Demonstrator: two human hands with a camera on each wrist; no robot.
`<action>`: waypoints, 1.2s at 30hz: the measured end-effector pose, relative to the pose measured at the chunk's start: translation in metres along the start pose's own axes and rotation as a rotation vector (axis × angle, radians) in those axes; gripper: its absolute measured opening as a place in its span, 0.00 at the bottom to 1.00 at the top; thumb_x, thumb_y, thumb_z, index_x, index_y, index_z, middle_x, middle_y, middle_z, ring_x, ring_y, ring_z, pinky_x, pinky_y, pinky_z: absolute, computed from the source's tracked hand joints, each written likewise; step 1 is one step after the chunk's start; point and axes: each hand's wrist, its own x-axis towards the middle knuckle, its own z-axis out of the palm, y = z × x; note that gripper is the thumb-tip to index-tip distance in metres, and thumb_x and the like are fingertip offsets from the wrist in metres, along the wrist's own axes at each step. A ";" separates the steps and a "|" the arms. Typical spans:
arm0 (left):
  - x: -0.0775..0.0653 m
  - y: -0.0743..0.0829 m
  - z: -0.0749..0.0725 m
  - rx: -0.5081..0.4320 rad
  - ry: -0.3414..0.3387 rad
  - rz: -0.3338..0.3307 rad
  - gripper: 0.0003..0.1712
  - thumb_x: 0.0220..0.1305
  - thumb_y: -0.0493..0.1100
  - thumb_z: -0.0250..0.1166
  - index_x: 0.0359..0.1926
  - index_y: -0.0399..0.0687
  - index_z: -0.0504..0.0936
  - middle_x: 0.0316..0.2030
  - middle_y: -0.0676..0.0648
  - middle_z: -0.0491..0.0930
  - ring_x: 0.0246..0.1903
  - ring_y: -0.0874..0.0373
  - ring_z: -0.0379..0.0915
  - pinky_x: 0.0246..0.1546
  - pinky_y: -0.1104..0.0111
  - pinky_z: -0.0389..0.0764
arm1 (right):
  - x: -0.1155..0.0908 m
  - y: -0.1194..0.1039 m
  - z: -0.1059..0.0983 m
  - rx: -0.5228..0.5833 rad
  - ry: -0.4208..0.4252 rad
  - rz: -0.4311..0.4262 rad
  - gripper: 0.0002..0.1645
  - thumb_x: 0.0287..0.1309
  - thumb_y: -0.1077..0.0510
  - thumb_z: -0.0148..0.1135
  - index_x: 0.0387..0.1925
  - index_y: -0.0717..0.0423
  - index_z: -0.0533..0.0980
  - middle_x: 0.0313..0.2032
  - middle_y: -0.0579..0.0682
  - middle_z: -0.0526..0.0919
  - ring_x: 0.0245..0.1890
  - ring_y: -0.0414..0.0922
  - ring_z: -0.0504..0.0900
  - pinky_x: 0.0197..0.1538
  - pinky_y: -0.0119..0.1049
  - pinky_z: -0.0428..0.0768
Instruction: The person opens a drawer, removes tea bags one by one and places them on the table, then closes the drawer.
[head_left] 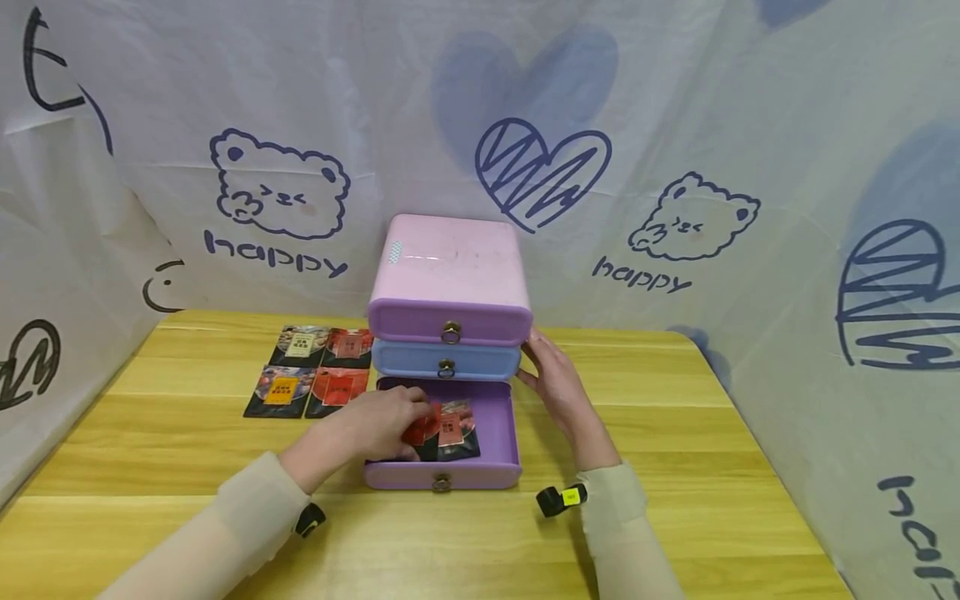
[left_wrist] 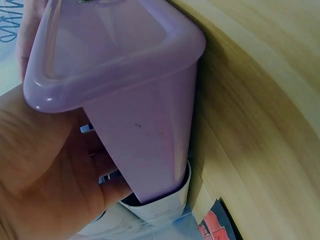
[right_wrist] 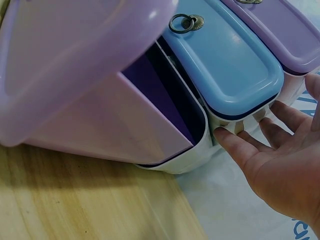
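A small three-drawer storage box (head_left: 457, 258) stands on the table, its purple bottom drawer (head_left: 497, 425) pulled out. My left hand (head_left: 375, 423) reaches over the drawer's left wall, fingers and thumb curled round a red-and-black food packet (head_left: 431, 446) inside. Beside that lies a second, similar packet (head_left: 454, 429). In the left wrist view the drawer's side wall (left_wrist: 145, 130) hides my left fingertips. My right hand (right_wrist: 280, 150) rests its extended fingers against the right side of the box, beside the blue middle drawer (right_wrist: 230, 55).
Several flat packets lie left of the box, including a yellow-labelled one (head_left: 281, 390) and a red one (head_left: 337, 390). The wooden table (head_left: 660, 467) meets a white printed cloth (head_left: 420, 100) behind. The top drawer (head_left: 405, 322) and the blue drawer are closed.
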 end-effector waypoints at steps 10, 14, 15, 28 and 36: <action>0.003 0.000 0.003 0.021 -0.065 -0.051 0.34 0.43 0.57 0.71 0.54 0.55 0.74 0.50 0.51 0.71 0.44 0.57 0.68 0.37 0.59 0.78 | 0.007 0.012 -0.006 0.008 0.005 0.006 0.28 0.66 0.41 0.39 0.64 0.42 0.61 0.66 0.44 0.57 0.62 0.38 0.55 0.60 0.49 0.64; 0.004 0.001 0.002 0.031 -0.075 -0.055 0.36 0.42 0.57 0.72 0.54 0.55 0.74 0.50 0.51 0.72 0.45 0.56 0.68 0.37 0.58 0.78 | 0.012 0.021 -0.009 0.038 0.002 -0.005 0.28 0.65 0.40 0.40 0.64 0.41 0.61 0.66 0.43 0.57 0.62 0.39 0.54 0.60 0.50 0.64; 0.004 0.001 0.002 0.034 -0.076 -0.054 0.36 0.42 0.57 0.72 0.54 0.55 0.74 0.50 0.51 0.72 0.45 0.56 0.68 0.37 0.58 0.78 | 0.012 0.022 -0.010 0.043 0.001 -0.011 0.28 0.65 0.40 0.40 0.64 0.41 0.61 0.66 0.44 0.57 0.62 0.40 0.54 0.60 0.51 0.64; 0.005 0.002 -0.001 0.034 -0.083 -0.062 0.35 0.44 0.54 0.71 0.56 0.53 0.73 0.51 0.50 0.71 0.48 0.55 0.66 0.40 0.55 0.77 | 0.013 0.023 -0.009 0.048 0.008 -0.029 0.29 0.63 0.38 0.42 0.63 0.40 0.62 0.66 0.43 0.57 0.63 0.42 0.53 0.60 0.52 0.64; 0.007 -0.003 0.003 0.020 -0.088 -0.086 0.33 0.47 0.53 0.67 0.56 0.54 0.73 0.52 0.51 0.71 0.49 0.56 0.66 0.39 0.55 0.78 | 0.013 0.023 -0.010 0.060 -0.005 -0.029 0.28 0.64 0.39 0.41 0.64 0.40 0.62 0.66 0.43 0.57 0.63 0.42 0.52 0.60 0.52 0.63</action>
